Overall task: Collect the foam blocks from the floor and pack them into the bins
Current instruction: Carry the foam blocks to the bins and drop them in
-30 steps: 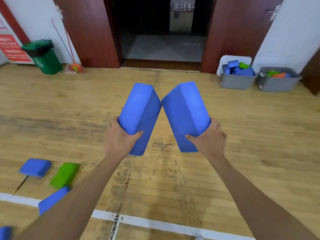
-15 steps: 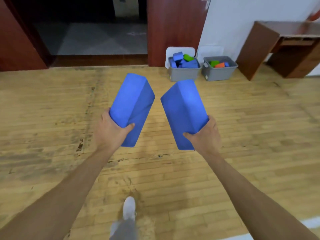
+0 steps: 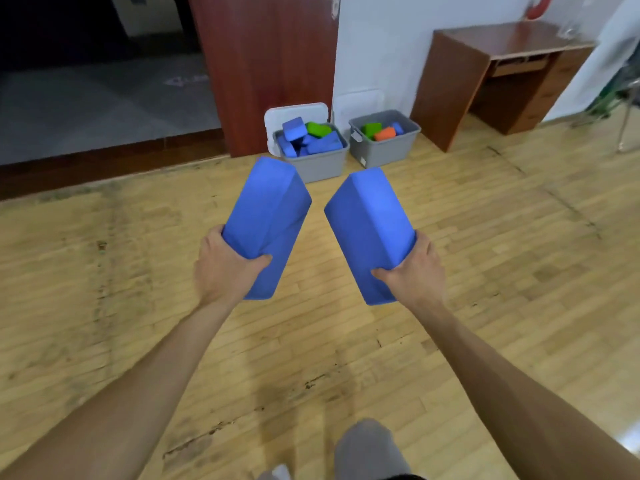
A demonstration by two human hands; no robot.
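My left hand (image 3: 223, 268) grips the near end of a blue foam block (image 3: 266, 220) that tilts up and to the right. My right hand (image 3: 414, 271) grips the near end of a second blue foam block (image 3: 369, 223) that tilts up and to the left. The two blocks stand apart, held over the wooden floor. Ahead by the wall sit two grey bins: the left bin (image 3: 317, 164) is piled with blue blocks and a green one, the right bin (image 3: 382, 152) holds green, orange and blue blocks.
A red-brown door (image 3: 263, 64) stands behind the left bin, with a dark open doorway (image 3: 104, 74) to its left. A brown wooden desk (image 3: 502, 74) is at the right, beside the right bin. My grey trouser leg (image 3: 367, 448) shows at the bottom.
The view has swung right and moved forward: the bins now lie straight ahead and larger. The loose blocks on the floor at the left have left the view. Both hands still hold their blocks.
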